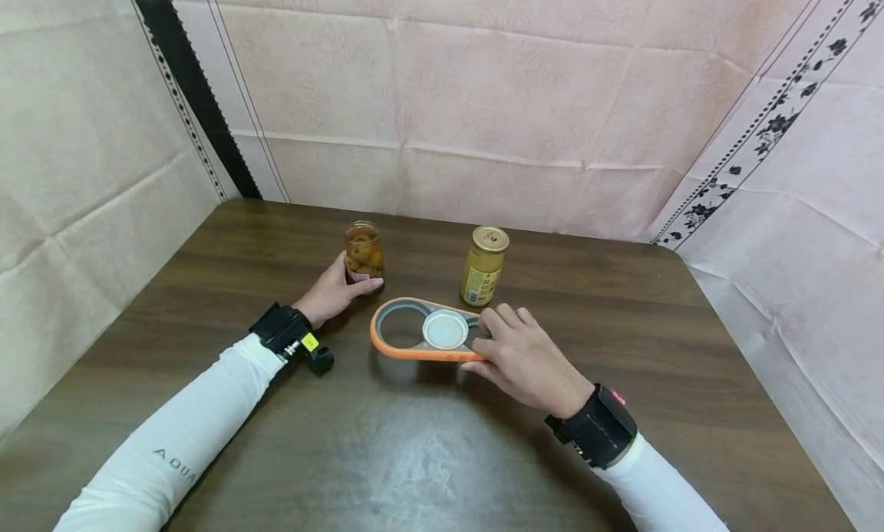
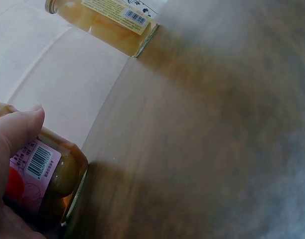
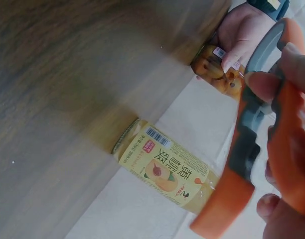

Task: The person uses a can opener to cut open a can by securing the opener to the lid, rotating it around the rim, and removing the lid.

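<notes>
My left hand point(image 1: 338, 289) grips a glass jar point(image 1: 364, 249) of brownish round fruit, upright on the table; no lid shows on its mouth. The left wrist view shows the thumb across the jar's pink label point(image 2: 35, 174). In my right hand point(image 1: 519, 355) is an orange and grey jar opener point(image 1: 400, 353), held by its right end above the table. A pale round disc point(image 1: 445, 329) sits in the opener's middle. Just behind the opener, a second jar point(image 1: 483, 275) with a gold lid and yellow label stands upright, apart from both hands.
The brown wooden table point(image 1: 331, 447) runs back to a pale cloth wall point(image 1: 470, 110). More cloth hangs on the left and right sides.
</notes>
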Motion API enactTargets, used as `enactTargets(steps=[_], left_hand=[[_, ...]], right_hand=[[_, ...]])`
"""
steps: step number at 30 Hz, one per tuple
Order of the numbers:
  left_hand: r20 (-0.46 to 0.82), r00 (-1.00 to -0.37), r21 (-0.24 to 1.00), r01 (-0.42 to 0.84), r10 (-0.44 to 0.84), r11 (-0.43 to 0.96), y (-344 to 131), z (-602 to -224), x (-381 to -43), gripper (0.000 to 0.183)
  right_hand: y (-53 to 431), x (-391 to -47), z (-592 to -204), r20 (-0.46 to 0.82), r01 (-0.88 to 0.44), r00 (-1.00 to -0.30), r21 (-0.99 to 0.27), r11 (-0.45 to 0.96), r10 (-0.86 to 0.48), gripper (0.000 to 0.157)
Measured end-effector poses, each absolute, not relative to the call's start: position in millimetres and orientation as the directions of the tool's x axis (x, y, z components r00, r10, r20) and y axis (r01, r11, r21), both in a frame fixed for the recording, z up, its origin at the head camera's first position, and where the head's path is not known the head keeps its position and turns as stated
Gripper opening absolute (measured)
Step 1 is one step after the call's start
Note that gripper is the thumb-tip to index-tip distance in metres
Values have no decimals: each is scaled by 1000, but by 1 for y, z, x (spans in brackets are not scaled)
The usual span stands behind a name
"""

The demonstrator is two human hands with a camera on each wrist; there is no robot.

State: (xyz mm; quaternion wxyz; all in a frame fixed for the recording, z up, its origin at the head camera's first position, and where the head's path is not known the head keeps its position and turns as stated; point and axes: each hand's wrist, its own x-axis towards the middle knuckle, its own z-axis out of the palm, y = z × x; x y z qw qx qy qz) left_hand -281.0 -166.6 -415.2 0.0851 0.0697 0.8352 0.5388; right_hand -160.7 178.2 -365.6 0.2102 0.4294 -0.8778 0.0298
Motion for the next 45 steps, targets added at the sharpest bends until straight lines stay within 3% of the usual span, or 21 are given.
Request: enactTargets(steps=[7,28,36,45], left_hand=[[-69,-975,915,23,210,403,-167,-414,-280,84],[-74,-988,893,-6,133,451,-168,-417,-274,89],[-70,-994,936,-37,84,349,-171,-414,-264,90],[-50,-999,942,-46,3,332,-173,-410,-248,74]], right_hand=[[177,-162,-368,411,-771,-517,156,617,-751,25],[179,-160,-375,294,-762,-590,104,639,-752,24],[178,-161,-378,266,-759,-608,84,646,-748,24],[178,-160,-380,250,-759,-613,77,647,-749,23]])
